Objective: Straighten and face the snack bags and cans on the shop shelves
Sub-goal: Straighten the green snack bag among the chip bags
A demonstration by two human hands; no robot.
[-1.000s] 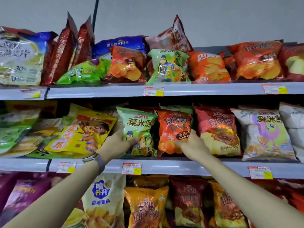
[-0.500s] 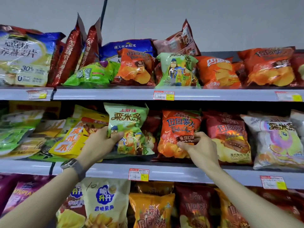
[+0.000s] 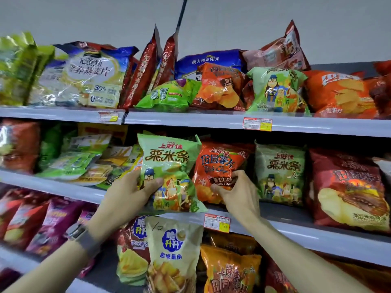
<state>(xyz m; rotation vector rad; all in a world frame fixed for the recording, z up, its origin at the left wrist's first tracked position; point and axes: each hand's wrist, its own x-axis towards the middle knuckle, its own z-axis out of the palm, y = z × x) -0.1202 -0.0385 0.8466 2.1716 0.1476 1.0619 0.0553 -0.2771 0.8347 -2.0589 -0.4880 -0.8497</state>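
Observation:
My left hand [image 3: 129,193] grips a green corn-stick bag [image 3: 169,166] by its lower left side, thumb across the front; the bag stands upright at the front of the middle shelf [image 3: 317,233]. Right beside it, my right hand [image 3: 237,193] pinches the lower part of an orange tomato chip bag [image 3: 220,166], which leans a little behind the green bag. A second green corn-stick bag [image 3: 280,172] shows upright to the right of the orange one. I see no cans.
A dark red chip bag [image 3: 347,187] fills the middle shelf's right end; flat green and yellow bags [image 3: 84,163] lie piled at its left. The top shelf [image 3: 211,120] holds jumbled oat and chip bags. A cream bag [image 3: 175,248] stands on the lower shelf below my hands.
My left hand has pulled the green bag forward and upright. My right hand has closed on the orange bag's lower part. The view shifted left, revealing a second green bag behind.

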